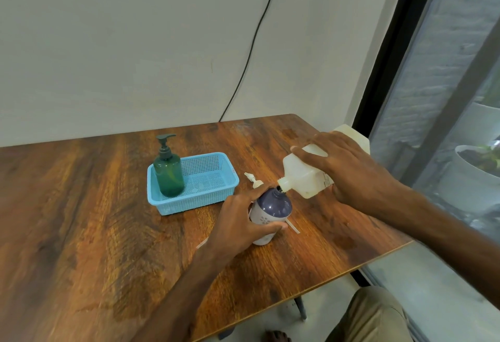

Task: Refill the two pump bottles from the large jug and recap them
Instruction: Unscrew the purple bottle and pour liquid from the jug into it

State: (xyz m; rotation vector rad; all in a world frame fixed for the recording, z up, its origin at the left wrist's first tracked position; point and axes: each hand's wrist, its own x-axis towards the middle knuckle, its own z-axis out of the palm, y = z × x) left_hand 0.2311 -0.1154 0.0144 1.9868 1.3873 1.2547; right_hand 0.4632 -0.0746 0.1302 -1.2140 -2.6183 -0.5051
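Observation:
A purple pump bottle [273, 206] with its cap off stands on the wooden table [108, 233]; my left hand [240, 222] grips its body. My right hand [349, 168] holds the large white jug [303, 176] tipped over, its spout touching the purple bottle's open neck. The purple bottle's cream pump head [254, 180] lies on the table just behind it, its dip tube [293, 226] showing in front of the bottle. A green pump bottle [168, 172] with its dark pump on stands in the left end of a blue basket [216, 195].
The table's right edge runs diagonally close under my right forearm. A black cable [251, 52] hangs down the wall behind the table. A glass door [446, 125] with plant pots behind it is at the right. My knee [376, 317] shows below the table.

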